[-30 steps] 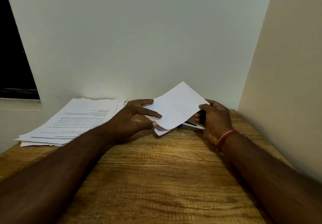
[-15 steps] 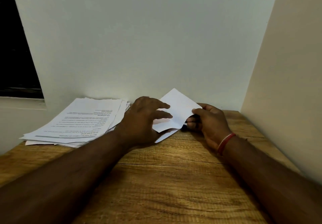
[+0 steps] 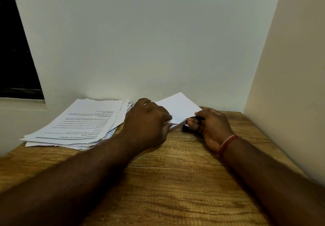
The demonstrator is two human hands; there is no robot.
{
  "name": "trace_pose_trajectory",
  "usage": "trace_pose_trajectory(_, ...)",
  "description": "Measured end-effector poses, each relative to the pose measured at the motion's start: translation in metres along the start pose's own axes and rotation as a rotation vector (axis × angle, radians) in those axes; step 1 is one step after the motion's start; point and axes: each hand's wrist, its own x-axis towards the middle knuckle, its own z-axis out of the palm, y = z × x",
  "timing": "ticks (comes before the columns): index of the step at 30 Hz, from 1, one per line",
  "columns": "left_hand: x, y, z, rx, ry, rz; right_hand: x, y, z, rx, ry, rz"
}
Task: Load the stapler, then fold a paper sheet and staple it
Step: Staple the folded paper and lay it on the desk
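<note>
We hold the folded sheet (image 3: 177, 108) just right of the stack of printed pages (image 3: 79, 123), its near corner low over the tabletop (image 3: 175, 190) and its far corner tipped up toward the wall. Our left hand (image 3: 149, 120) pinches the sheet's edge nearest the stack, fingers on top and thumb beneath. Our right hand (image 3: 211, 125), on the sheet's side away from the stack, is curled round the stapler (image 3: 186, 128). Only a dark blue end of the stapler shows under the fingers, at the sheet's near corner. Hand and paper hide the stapler's mouth, so we cannot tell whether the corner sits inside it.

That hidden mouth is our main worry. If we press blind, the staple may catch only one layer or miss the paper entirely. The fold looks loose and the layers gape at the near edge. A slack left-hand pinch could let them slide, and the sheet would be pinned crooked. Our right fingertips are close to the stapler's front, so a hard squeeze might nip them. If the staples are seated badly, the stapler may jam.
</note>
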Motion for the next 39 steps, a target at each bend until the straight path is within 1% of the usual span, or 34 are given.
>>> trace_pose_trajectory(3, 0.000, -0.002, 0.000, -0.040, 0.062, -0.033, 0.001, 0.001, -0.001, 0.001, -0.011, 0.004)
trace_pose_trajectory(6, -0.002, -0.006, -0.002, -0.145, 0.144, -0.174, 0.000, 0.001, -0.002, -0.044, -0.068, -0.020)
trace_pose_trajectory(8, -0.003, -0.008, -0.002, -0.212, 0.150, -0.252, -0.001, 0.001, -0.003, -0.073, -0.142, -0.041)
trace_pose_trajectory(10, -0.004, -0.010, -0.002, -0.277, 0.142, -0.295, -0.003, 0.004, -0.004, -0.145, -0.211, -0.053)
trace_pose_trajectory(13, -0.005, -0.011, -0.003, -0.347, 0.135, -0.354, -0.002, 0.011, -0.003, -0.203, -0.268, -0.070)
trace_pose_trajectory(16, -0.006, -0.010, -0.002, -0.344, 0.142, -0.342, 0.000, 0.013, -0.004, -0.164, -0.247, -0.062)
trace_pose_trajectory(20, -0.006, -0.010, -0.001, -0.414, 0.156, -0.362, 0.001, 0.014, -0.006, -0.150, -0.236, -0.046)
trace_pose_trajectory(25, -0.006, -0.013, 0.002, -0.476, 0.155, -0.394, 0.004, 0.009, -0.005, -0.130, -0.137, 0.001)
trace_pose_trajectory(34, -0.006, -0.013, 0.004, -0.490, 0.098, -0.382, 0.002, 0.002, -0.006, -0.215, -0.052, -0.027)
trace_pose_trajectory(39, -0.005, -0.013, 0.004, -0.570, 0.119, -0.452, 0.003, 0.003, -0.007, -0.267, -0.041, -0.050)
